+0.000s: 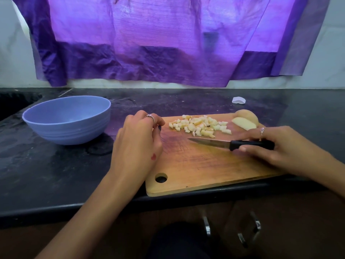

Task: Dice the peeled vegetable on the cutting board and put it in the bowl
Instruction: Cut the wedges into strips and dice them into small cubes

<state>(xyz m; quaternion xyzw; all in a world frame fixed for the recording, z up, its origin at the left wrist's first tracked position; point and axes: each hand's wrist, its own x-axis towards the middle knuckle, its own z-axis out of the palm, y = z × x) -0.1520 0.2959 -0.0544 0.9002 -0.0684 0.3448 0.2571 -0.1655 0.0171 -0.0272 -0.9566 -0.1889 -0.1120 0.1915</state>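
Note:
A wooden cutting board [196, 171] lies at the counter's front edge. Several pale diced vegetable pieces [200, 125] are heaped near its far side. An uncut peeled chunk with a slice leaning on it [245, 119] sits at the far right corner. My right hand [276, 146] grips the black handle of a knife [211, 143]; the blade points left, low over the board. My left hand [141, 139] hovers at the board's left edge with fingers loosely curled, holding nothing. A blue bowl [46, 126], with nothing seen inside, stands left of the board.
The black counter [56, 174] drops into a sink [15, 103] at the far left. A small white scrap [238, 100] lies behind the board. A purple curtain [168, 43] hangs over the back wall. Cabinet handles [207, 226] show below the counter edge.

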